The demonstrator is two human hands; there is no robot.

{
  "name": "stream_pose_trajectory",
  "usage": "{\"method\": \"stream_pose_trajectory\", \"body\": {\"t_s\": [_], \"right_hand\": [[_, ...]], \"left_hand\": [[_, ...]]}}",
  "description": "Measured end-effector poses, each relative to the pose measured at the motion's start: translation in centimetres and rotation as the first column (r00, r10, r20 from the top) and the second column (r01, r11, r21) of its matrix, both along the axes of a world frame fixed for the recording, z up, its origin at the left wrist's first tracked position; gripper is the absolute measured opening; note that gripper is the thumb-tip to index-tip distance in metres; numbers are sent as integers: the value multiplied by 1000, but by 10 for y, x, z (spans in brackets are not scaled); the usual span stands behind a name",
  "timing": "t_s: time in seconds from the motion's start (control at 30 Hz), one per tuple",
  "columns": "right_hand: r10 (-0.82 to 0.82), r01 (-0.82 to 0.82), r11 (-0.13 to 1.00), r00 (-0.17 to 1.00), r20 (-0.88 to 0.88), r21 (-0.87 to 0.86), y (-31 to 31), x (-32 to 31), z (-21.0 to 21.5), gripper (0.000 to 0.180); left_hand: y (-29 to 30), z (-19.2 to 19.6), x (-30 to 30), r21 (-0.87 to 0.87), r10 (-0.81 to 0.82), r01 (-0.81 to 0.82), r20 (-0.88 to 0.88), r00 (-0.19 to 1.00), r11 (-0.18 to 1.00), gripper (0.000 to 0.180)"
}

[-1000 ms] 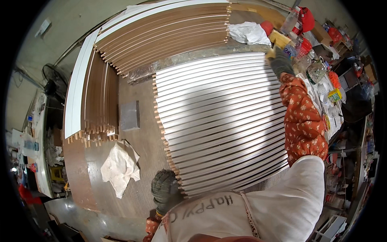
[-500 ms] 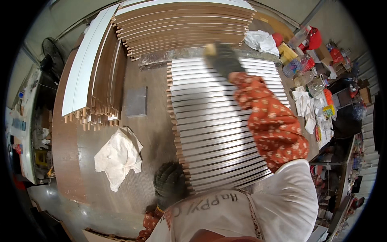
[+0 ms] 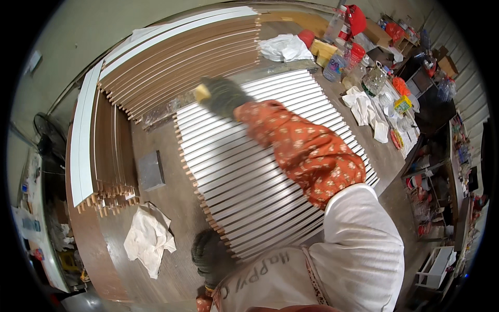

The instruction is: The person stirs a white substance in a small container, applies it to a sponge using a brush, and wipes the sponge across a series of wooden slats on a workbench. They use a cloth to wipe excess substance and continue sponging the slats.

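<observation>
A row of white slats (image 3: pixel 244 171) with wooden pegs at their left ends lies side by side on the brown table (image 3: pixel 179 223). My right hand (image 3: pixel 223 98), in a dark glove, reaches over the slats' far left corner, slightly blurred. Its fingers are closed on a yellow sponge-like block (image 3: pixel 201 93) that sticks out at the fingertips. My left hand (image 3: pixel 209 256), gloved too, rests by the near left corner of the row, beside the peg ends. Its fingers look curled, and whatever may be in them is hidden.
Stacked brown-and-white boards (image 3: pixel 182 57) stand beyond the slats, with another stack (image 3: pixel 112 151) at the left. A grey block (image 3: pixel 150 170) and a crumpled white cloth (image 3: pixel 149 236) lie left of the row. Bottles (image 3: pixel 335 67), rags (image 3: pixel 366 112) and other clutter crowd the right edge.
My right hand has swept left with the yellow block, from the middle of the slats' far edge to its left corner. The view has turned; my left hand stays by the near corner.
</observation>
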State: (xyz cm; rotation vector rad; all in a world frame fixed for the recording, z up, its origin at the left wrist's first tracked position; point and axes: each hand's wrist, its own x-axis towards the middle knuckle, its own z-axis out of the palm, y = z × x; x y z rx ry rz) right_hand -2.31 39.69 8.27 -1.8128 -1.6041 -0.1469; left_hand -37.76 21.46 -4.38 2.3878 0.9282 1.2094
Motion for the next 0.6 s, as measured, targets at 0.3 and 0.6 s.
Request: {"method": "stream_pose_trajectory", "body": {"t_s": [0.3, 0.6], "right_hand": [[-596, 588, 790, 803, 10, -171, -94, 241, -37, 62], [-588, 618, 755, 786, -192, 220, -196, 276, -47, 63]], "left_hand": [[-20, 27, 9, -126, 108, -113, -42, 993, 986, 22], [-29, 32, 25, -179, 220, -246, -154, 963, 953, 27]]}}
